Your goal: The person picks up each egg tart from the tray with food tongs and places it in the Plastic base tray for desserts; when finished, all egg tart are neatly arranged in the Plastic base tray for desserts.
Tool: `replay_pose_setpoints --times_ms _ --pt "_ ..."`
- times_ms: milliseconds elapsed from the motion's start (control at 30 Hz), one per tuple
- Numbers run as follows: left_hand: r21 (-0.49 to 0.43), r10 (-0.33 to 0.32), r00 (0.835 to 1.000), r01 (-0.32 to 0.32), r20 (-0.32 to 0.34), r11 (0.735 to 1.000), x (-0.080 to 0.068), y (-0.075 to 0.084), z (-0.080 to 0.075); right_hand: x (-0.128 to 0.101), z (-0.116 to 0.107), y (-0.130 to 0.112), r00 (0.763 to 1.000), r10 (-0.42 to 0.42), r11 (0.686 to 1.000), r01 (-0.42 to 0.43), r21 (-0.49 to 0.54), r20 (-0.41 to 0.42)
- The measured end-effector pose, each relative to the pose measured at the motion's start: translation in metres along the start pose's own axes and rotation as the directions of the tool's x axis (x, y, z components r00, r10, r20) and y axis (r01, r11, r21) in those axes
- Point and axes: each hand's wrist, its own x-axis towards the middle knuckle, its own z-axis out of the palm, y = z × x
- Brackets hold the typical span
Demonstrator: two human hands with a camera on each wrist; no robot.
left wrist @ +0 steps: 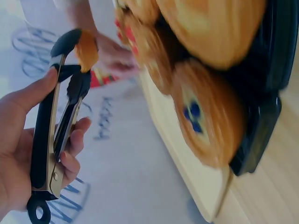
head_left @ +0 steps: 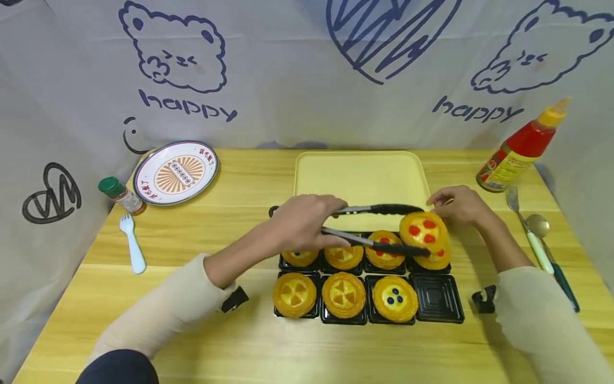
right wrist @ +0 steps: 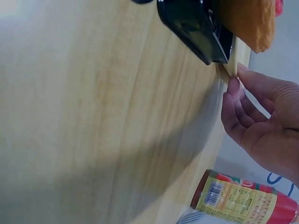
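Gripped in the left hand, black-tipped tongs stretch rightward along the desk's back half, clamping a red-dotted tart above the black tray's back-right corner, just beside the loosely open, nearer right hand.

The bench is pale wood, smooth and matt with visible grain. The tongs have bare metal arms with black matt tips. The black tray looks like thin glossy plastic. The yellow tray is smooth matt plastic. The backdrop is printed cloth
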Motion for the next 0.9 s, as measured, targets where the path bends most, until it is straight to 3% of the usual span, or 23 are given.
replay_pose_setpoints --times_ms 167,333,600,900 --pt "0.009 0.119 0.988 -0.12 0.094 0.993 -0.017 0.025 0.009 0.002 -0.002 0.001 1.0 0.009 1.0 -0.008 -0.028 0.014" --pt "0.047 0.176 0.972 -0.185 0.153 0.982 -0.013 0.045 0.024 0.005 -0.002 -0.001 1.0 0.008 0.998 -0.007 -0.055 0.006" --pt "0.147 0.131 0.975 -0.158 0.178 0.976 0.0 0.058 0.04 0.006 0.0 -0.002 1.0 0.01 0.999 -0.01 -0.053 -0.003" --pt "0.114 0.097 0.966 -0.127 0.242 0.985 0.008 0.055 0.044 0.004 0.001 -0.003 1.0 0.018 0.998 -0.018 -0.054 -0.004"
